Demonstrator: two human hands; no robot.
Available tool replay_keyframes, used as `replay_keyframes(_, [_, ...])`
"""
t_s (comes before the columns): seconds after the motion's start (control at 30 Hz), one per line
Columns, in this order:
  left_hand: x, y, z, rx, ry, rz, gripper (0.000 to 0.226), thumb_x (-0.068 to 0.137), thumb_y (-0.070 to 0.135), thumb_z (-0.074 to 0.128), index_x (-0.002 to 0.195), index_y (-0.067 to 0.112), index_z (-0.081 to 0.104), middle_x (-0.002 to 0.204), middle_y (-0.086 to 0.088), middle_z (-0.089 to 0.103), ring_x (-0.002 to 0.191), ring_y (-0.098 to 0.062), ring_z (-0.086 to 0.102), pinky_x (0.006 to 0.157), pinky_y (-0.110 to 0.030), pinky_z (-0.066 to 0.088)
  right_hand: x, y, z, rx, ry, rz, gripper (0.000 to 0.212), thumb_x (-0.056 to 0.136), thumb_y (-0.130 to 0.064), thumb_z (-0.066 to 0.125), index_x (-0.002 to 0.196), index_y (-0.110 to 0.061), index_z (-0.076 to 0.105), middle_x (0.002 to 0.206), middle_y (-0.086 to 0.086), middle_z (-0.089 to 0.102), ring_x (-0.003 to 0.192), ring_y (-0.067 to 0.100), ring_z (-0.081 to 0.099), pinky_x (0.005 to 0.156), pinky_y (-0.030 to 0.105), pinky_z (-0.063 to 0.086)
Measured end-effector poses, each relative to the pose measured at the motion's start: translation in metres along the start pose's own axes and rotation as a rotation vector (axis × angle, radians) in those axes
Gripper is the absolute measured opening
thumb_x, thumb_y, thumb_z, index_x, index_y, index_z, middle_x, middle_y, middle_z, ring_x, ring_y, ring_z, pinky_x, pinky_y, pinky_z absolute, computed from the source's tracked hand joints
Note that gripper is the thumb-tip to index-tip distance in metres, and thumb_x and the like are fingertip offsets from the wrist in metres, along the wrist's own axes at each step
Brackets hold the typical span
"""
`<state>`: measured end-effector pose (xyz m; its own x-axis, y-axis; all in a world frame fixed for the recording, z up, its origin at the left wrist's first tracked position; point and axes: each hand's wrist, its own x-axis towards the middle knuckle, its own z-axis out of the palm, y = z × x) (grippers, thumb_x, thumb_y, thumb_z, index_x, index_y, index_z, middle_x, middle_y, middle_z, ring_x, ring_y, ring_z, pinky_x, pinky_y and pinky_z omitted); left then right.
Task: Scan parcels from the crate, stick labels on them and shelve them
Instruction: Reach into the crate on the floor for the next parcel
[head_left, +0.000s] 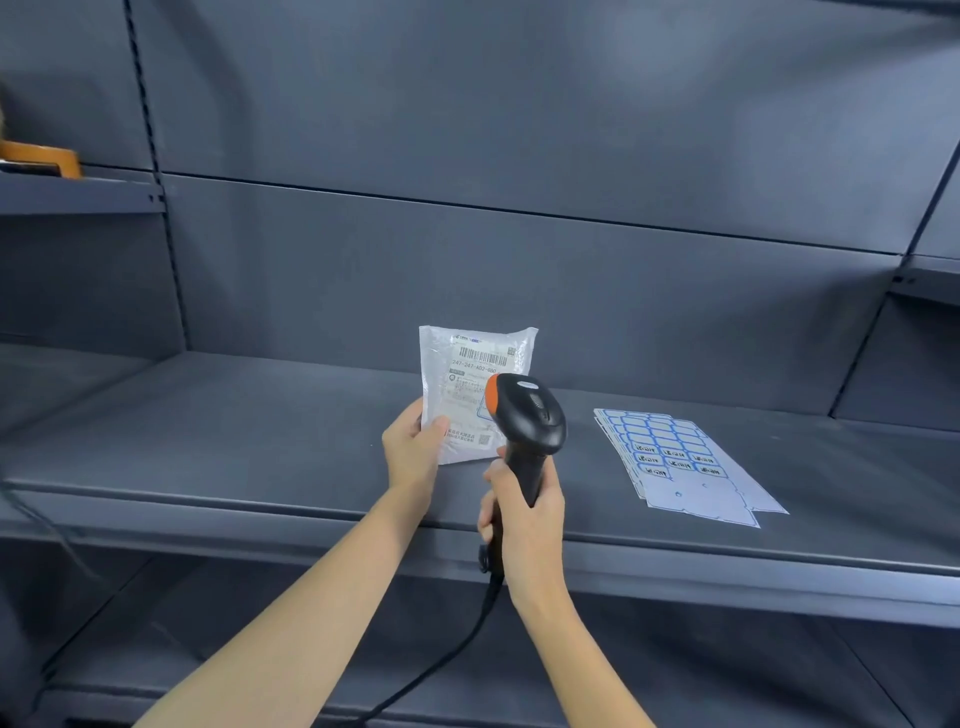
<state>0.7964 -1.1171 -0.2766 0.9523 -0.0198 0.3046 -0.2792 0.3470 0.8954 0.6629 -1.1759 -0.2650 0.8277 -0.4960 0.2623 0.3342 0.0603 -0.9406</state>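
Observation:
My left hand (415, 447) holds a white plastic parcel (462, 374) upright by its lower left corner, above the dark grey shelf (234, 431). Its printed shipping label with a barcode faces me. My right hand (524, 519) grips the handle of a black barcode scanner (530, 415) with an orange front, and the scanner's head points at the parcel's right side and covers part of it. Flat on the shelf to the right lie sheets of blue-bordered sticker labels (680, 462), some of them printed. The crate is out of view.
A black cable (452, 654) runs down from the scanner across the lower shelf (675, 675). An orange-brown object (47, 158) sits on the upper left shelf. Grey back panels close off the rear, and an upright post (156, 171) stands at the left.

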Motion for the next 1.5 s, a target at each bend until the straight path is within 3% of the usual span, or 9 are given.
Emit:
replay_keyframes(0.13, [-0.001, 0.000, -0.001, 0.017, 0.000, -0.005, 0.031, 0.089, -0.010, 0.045, 0.109, 0.000, 0.067, 0.094, -0.005, 0.069, 0.079, -0.009, 0.064, 0.061, -0.015, 0.051, 0.000, 0.000, -0.002, -0.017, -0.020, 0.012, 0.006, 0.091, -0.012, 0.056, 0.091, -0.018, 0.056, 0.055, 0.010, 0.044, 0.046, 0.018, 0.036, 0.044, 0.025, 0.034])
replay_keyframes(0.27, [-0.001, 0.001, 0.000, 0.018, 0.011, -0.012, 0.032, 0.089, -0.010, 0.046, 0.112, 0.000, 0.066, 0.098, -0.007, 0.069, 0.079, -0.008, 0.065, 0.062, -0.014, 0.051, 0.000, -0.001, -0.002, -0.005, -0.022, 0.008, 0.010, 0.081, -0.023, 0.057, 0.090, -0.019, 0.056, 0.053, 0.009, 0.045, 0.045, 0.018, 0.037, 0.044, 0.025, 0.034])
replay_keyframes(0.5, [-0.002, 0.005, 0.000, 0.017, 0.009, -0.013, 0.034, 0.086, -0.012, 0.045, 0.100, 0.009, 0.069, 0.090, -0.002, 0.071, 0.078, -0.009, 0.066, 0.063, -0.016, 0.052, 0.011, -0.013, -0.014, -0.021, 0.046, -0.048, 0.010, 0.090, -0.016, 0.059, 0.097, -0.016, 0.052, 0.058, 0.009, 0.045, 0.045, 0.015, 0.039, 0.043, 0.024, 0.035])
replay_keyframes(0.7, [0.002, 0.002, -0.001, 0.024, 0.066, -0.060, 0.030, 0.089, -0.006, 0.053, 0.107, 0.014, 0.068, 0.098, 0.002, 0.070, 0.085, -0.008, 0.064, 0.067, -0.010, 0.049, 0.073, -0.040, -0.063, -0.443, 0.143, 0.089, 0.022, 0.088, -0.033, 0.051, 0.094, -0.015, 0.042, 0.075, 0.007, 0.054, 0.055, 0.016, 0.050, 0.057, 0.028, 0.040])
replay_keyframes(0.83, [0.004, 0.001, 0.000, 0.045, 0.091, -0.067, 0.032, 0.089, -0.006, 0.052, 0.112, 0.009, 0.067, 0.100, 0.000, 0.068, 0.081, -0.005, 0.061, 0.065, -0.007, 0.047, 0.101, -0.027, -0.080, -0.709, 0.096, 0.095, 0.023, 0.085, -0.026, 0.055, 0.094, -0.011, 0.040, 0.083, 0.012, 0.054, 0.062, 0.023, 0.053, 0.055, 0.028, 0.040])
replay_keyframes(1.1, [0.004, 0.001, 0.000, 0.009, 0.100, -0.074, 0.031, 0.090, -0.007, 0.052, 0.110, 0.011, 0.066, 0.098, -0.002, 0.068, 0.083, -0.011, 0.061, 0.068, -0.012, 0.048, 0.122, 0.009, -0.074, -1.273, 0.116, 0.045, 0.052, 0.083, -0.034, 0.060, 0.120, -0.002, 0.042, 0.120, 0.017, 0.049, 0.109, 0.032, 0.049, 0.087, 0.039, 0.042])
replay_keyframes(1.2, [0.003, 0.002, 0.001, 0.006, 0.120, -0.087, 0.030, 0.090, -0.005, 0.053, 0.111, 0.013, 0.066, 0.098, 0.000, 0.068, 0.083, -0.009, 0.062, 0.069, -0.013, 0.047, 0.125, 0.012, -0.069, -1.402, 0.109, 0.038, 0.058, 0.088, -0.037, 0.056, 0.126, 0.004, 0.041, 0.126, 0.021, 0.049, 0.119, 0.035, 0.042, 0.099, 0.038, 0.034])
replay_keyframes(1.33, [0.001, 0.005, 0.001, 0.004, 0.147, -0.079, 0.029, 0.091, -0.004, 0.053, 0.111, 0.013, 0.065, 0.097, 0.002, 0.068, 0.086, -0.010, 0.062, 0.073, -0.014, 0.048, 0.126, 0.017, -0.066, -1.533, 0.100, 0.018, 0.059, 0.095, -0.044, 0.043, 0.126, 0.006, 0.042, 0.127, 0.023, 0.049, 0.118, 0.035, 0.042, 0.100, 0.037, 0.031])
replay_keyframes(1.5, [0.006, 0.004, 0.002, 0.136, 0.145, -0.104, 0.031, 0.091, 0.000, 0.053, 0.120, 0.010, 0.059, 0.108, -0.004, 0.065, 0.093, -0.016, 0.060, 0.090, -0.031, 0.050, 0.129, 0.007, -0.068, -1.598, 0.029, 0.100, 0.060, 0.100, -0.040, 0.029, 0.132, 0.010, 0.041, 0.133, 0.024, 0.047, 0.124, 0.037, 0.041, 0.106, 0.041, 0.025])
